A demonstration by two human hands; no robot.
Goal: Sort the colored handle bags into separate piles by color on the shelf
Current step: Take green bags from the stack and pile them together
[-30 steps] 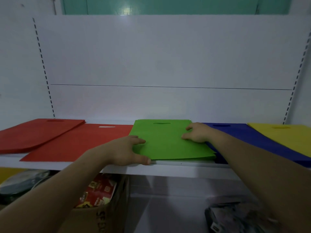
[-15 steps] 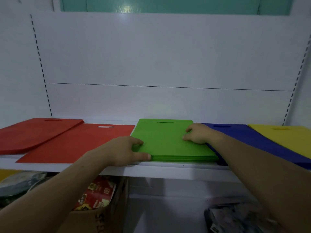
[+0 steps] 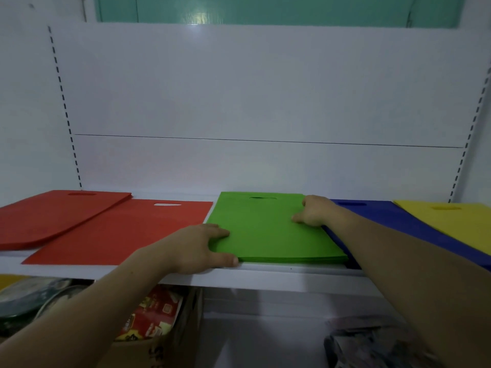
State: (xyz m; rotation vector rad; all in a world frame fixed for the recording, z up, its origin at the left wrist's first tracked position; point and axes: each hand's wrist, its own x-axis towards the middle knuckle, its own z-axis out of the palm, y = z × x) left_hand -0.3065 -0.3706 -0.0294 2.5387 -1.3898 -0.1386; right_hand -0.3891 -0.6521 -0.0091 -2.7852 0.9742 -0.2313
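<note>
White back panel (image 3: 265, 88) noted beyond the fingertips of both hands, with slotted uprights at either side. Saw the white shelf (image 3: 265, 277) running under both wrists, its front lip just below the left thumb. Found a single red bag (image 3: 119, 232) lying flat just left of the left hand (image 3: 196, 248), and a red stack (image 3: 53, 216) farther left, overlapping that bag's left edge. Found the green stack (image 3: 273, 235) flat on the shelf between the two hands, handle slot at the end away from the wrists. Noted the blue bags (image 3: 398, 221) under the right forearm, just right of the right hand (image 3: 316, 211), against the green stack's right edge. Saw the yellow bags (image 3: 457, 221) farther right again, lying over the blue. Saw the left hand released, not clenched, with fingers laid fairly straight on the green stack's near left corner and thumb pressed along its front edge. Saw the right hand grasping the green stack at its far right edge, thumb on top, fingers curled and apparently hooked over the side. Glimpsed a cardboard box (image 3: 148, 351) below the left forearm, under the shelf.
</note>
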